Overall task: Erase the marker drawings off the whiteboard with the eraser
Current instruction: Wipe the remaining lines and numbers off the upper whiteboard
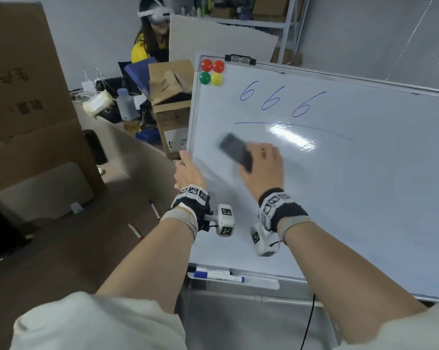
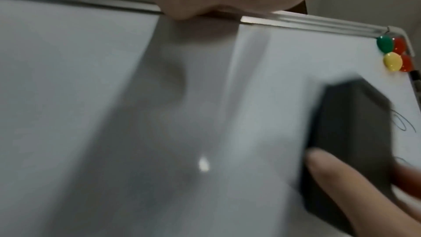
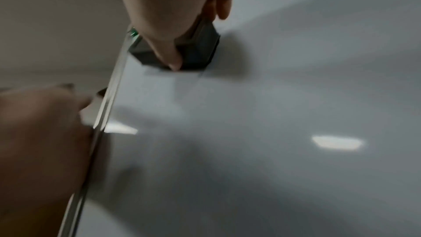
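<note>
The whiteboard [image 1: 364, 198] stands upright on its frame, with three blue sixes [image 1: 274, 99] drawn near the top and a long blue line [image 1: 289, 126] under them. My right hand [image 1: 261, 160] grips a dark grey eraser [image 1: 234, 150] and presses it flat on the board just below the line's left end; it is motion-blurred. The eraser [image 3: 196, 49] shows under my thumb in the right wrist view, and as a dark block [image 2: 348, 132] in the left wrist view. My left hand [image 1: 188, 170] holds the board's left edge [image 1: 191, 137], fingers wrapped behind the frame.
Four round magnets [image 1: 211, 72] sit in the board's top left corner. Markers [image 1: 218, 274] lie in the tray under the board; two more [image 1: 154, 209] lie on the floor. Cardboard boxes [image 1: 173, 107] and a cluttered desk stand to the left, with a person in a headset [image 1: 152, 34] behind.
</note>
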